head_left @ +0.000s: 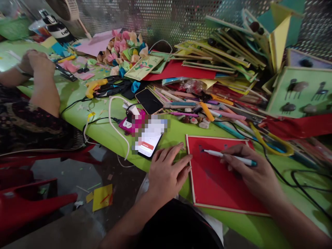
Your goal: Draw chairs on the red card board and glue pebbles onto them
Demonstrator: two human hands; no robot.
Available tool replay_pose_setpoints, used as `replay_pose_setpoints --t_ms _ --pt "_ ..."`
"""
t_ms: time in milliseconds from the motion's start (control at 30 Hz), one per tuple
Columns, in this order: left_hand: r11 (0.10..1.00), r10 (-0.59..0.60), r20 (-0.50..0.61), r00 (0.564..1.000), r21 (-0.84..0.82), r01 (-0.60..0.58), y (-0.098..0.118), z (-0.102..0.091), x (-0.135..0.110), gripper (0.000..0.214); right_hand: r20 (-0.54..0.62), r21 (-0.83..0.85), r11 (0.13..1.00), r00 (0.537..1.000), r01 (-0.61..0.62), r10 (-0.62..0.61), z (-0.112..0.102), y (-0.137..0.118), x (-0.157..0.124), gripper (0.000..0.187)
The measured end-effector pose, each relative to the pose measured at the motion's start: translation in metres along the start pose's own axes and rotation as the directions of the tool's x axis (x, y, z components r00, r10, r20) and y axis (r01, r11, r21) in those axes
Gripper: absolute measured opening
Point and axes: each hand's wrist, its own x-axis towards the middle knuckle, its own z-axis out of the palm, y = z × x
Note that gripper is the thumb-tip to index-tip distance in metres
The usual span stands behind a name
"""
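Note:
A red card (212,180) with a pale border lies on the green table (178,133) in front of me. My right hand (252,173) grips a white pen (228,156) with a teal end, its tip touching the card near its upper left. My left hand (167,169) lies flat with fingers spread on the table, its fingertips at the card's left edge. A phone (149,145) with a lit screen rests just left of that hand.
Another person's arms (44,83) work at the table's far left. Pens and markers (197,103), pebbles (198,121), a dark phone (149,100), a yellow glue gun (94,86), paper flowers (127,48), stacked cards (220,52) and cables (298,176) crowd the table. Red chairs (31,204) stand lower left.

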Motion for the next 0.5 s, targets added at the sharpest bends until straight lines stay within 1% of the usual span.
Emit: replay_pose_setpoints --t_ms 300,500 --pt "1.0 0.002 -0.01 1.0 -0.01 -0.002 -0.0007 0.0014 -0.0008 0.029 0.003 -0.006 1.0 1.0 -0.006 0.006 -0.0002 -0.0007 0.0002 0.04" --pt "1.0 0.003 -0.007 1.0 -0.003 -0.003 0.0001 0.0004 0.0005 0.029 -0.004 -0.015 1.0 1.0 0.012 -0.012 0.0007 -0.0044 -0.0002 0.04"
